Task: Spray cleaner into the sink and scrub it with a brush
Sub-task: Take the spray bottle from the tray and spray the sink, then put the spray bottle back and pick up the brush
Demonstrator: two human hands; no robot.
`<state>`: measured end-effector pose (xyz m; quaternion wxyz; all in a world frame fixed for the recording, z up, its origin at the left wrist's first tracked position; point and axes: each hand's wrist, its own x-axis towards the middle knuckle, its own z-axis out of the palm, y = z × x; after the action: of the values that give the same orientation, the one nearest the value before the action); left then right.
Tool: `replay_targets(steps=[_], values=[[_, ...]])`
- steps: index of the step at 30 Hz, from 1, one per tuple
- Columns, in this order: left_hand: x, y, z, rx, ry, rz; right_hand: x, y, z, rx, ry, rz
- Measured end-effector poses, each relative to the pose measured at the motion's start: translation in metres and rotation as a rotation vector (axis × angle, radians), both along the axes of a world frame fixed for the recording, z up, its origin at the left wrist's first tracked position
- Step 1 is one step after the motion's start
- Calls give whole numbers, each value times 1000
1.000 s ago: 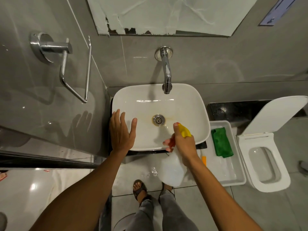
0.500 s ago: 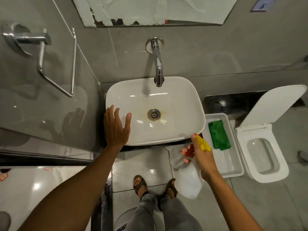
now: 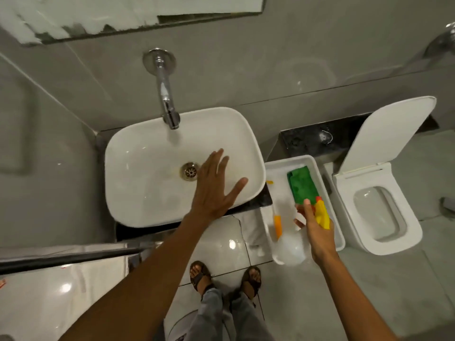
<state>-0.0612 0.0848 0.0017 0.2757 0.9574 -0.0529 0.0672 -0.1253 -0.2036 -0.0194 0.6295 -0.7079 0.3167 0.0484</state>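
The white sink (image 3: 138,168) sits below a chrome tap (image 3: 167,99), with its drain (image 3: 189,171) near the middle. My left hand (image 3: 216,188) hovers flat and open over the sink's right half, fingers spread. My right hand (image 3: 317,230) holds a white spray bottle (image 3: 290,247) with a yellow and red trigger head (image 3: 322,212), low over the white tray (image 3: 275,166) to the sink's right. An orange-handled brush (image 3: 277,225) lies in the tray beside the bottle, its bristle end hidden from me.
A folded green cloth (image 3: 302,185) lies in the tray. A white toilet (image 3: 384,212) with its lid up stands at the right. A dark ledge (image 3: 307,139) runs behind the tray. My sandalled feet (image 3: 200,274) stand on glossy floor tiles.
My right hand carried the spray bottle from the sink's front edge rightwards down over the tray. My left hand moved from the sink's left rim to above its right half. The view shifted right.
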Motion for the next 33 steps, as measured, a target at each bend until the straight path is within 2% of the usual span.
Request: replay_targets(steps=[3, 8, 14, 19, 24, 27, 31, 33], values=[[16, -46, -9, -7, 25, -85, 15, -33, -21, -44, -20, -24], [42, -91, -35, 1, 88, -161, 38, -71, -69, -169, -78, 53], [55, -97, -54, 142, 66, -209, 44, -93, -119, -99, -74, 24], [56, -98, -59, 153, 36, -197, 30, -93, -149, -105, -92, -15], [56, -98, -58, 144, 29, -200, 2, -93, -160, -115, 4, -132], [54, -99, -50, 151, 59, -190, -28, -89, -156, -191, 89, -193], [53, -101, -44, 151, 83, -186, -58, -70, -149, -188, 117, -477], [53, -102, -43, 153, 87, -183, -74, -50, -148, -166, 144, -439]])
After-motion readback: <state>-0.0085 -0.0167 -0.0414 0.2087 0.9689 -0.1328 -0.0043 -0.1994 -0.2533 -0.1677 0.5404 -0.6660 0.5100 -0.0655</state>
